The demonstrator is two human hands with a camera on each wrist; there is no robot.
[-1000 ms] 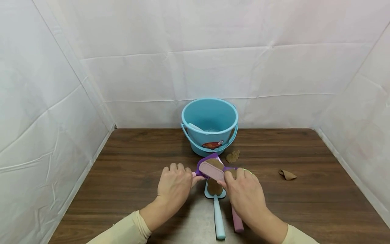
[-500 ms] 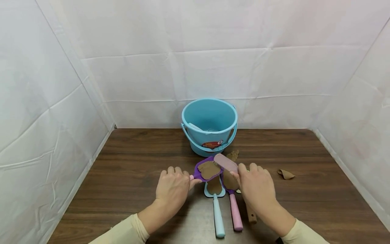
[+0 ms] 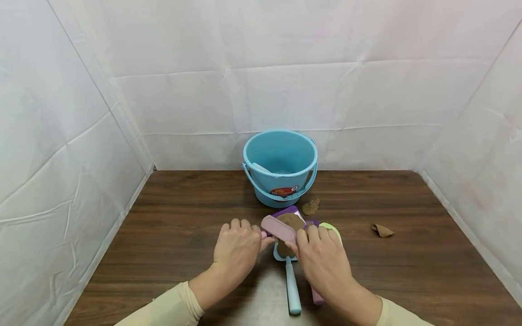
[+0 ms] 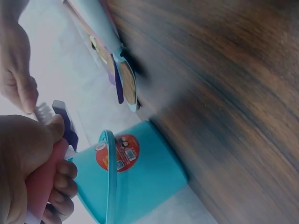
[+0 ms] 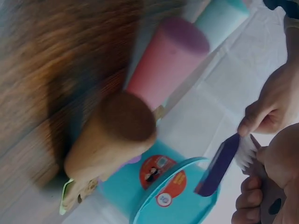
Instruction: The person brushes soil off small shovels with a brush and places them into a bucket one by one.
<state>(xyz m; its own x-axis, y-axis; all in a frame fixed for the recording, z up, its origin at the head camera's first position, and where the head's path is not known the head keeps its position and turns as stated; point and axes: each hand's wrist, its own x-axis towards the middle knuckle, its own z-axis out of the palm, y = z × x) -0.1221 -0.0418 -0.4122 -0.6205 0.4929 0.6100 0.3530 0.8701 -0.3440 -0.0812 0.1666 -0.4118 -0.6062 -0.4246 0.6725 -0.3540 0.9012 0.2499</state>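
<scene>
My left hand (image 3: pixel 239 244) grips the pink handle (image 4: pixel 44 184) of a purple shovel (image 5: pixel 217 165), whose flat head has a brown layer on its face (image 3: pixel 292 220). In my right hand (image 3: pixel 324 256) is a pink brush (image 3: pixel 279 228) with white bristles (image 5: pixel 245 153). The brush lies across the near left part of the shovel head in the head view, bristles facing it. Below them on the table lies a light blue shovel (image 3: pixel 292 290) with a brown patch on its blade. Another pink-handled shovel (image 3: pixel 316 296) is mostly hidden under my right hand.
Behind the hands stands a light blue bucket (image 3: pixel 265 183) with a pale handle-like piece inside. Brown scraps (image 3: pixel 311 207) lie beside it, and a curled brown piece (image 3: pixel 382 230) rests farther right. A wooden-handled tool (image 5: pixel 110 135) lies by the pink one.
The brush swept right, off the shovel head's right edge, half a second ago, and has come back left over it. My left hand keeps its hold and has shifted only slightly.
</scene>
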